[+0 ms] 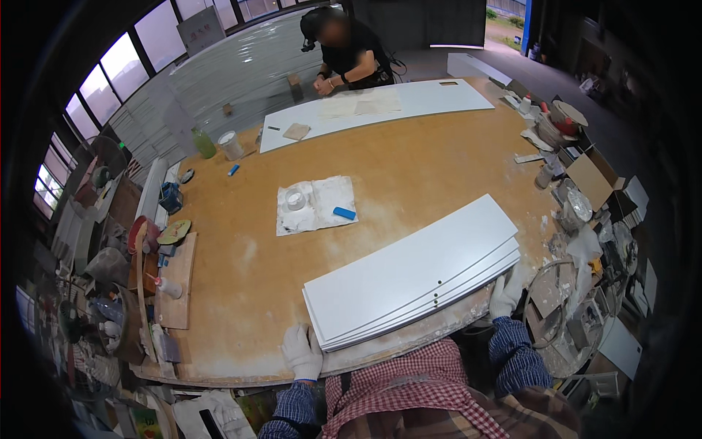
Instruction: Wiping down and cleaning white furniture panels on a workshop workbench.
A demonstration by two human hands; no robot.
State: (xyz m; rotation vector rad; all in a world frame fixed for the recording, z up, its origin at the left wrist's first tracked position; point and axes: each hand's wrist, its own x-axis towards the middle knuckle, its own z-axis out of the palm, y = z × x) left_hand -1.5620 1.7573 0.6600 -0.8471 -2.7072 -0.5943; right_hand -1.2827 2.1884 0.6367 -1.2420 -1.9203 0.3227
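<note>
A stack of several long white panels (413, 267) lies slantwise at the near edge of the worktable, its layers slightly fanned along the near side. Small dark holes show near the stack's right half. My left hand (301, 351), in a white glove, rests at the stack's near left corner, fingers stretched out beside the panel ends. At the right end, my right hand (506, 295), also gloved, reaches up along the short edges with its fingers extended; part of it is hard to make out. Neither hand wraps round a panel visibly.
On the wooden worktable (241, 293), a white-smeared sheet (316, 186) carries a round tub (295, 199) and a blue block (344, 214). Across the table a person (347, 55) leans over another long white panel (424, 99). Bottles and clutter line both sides.
</note>
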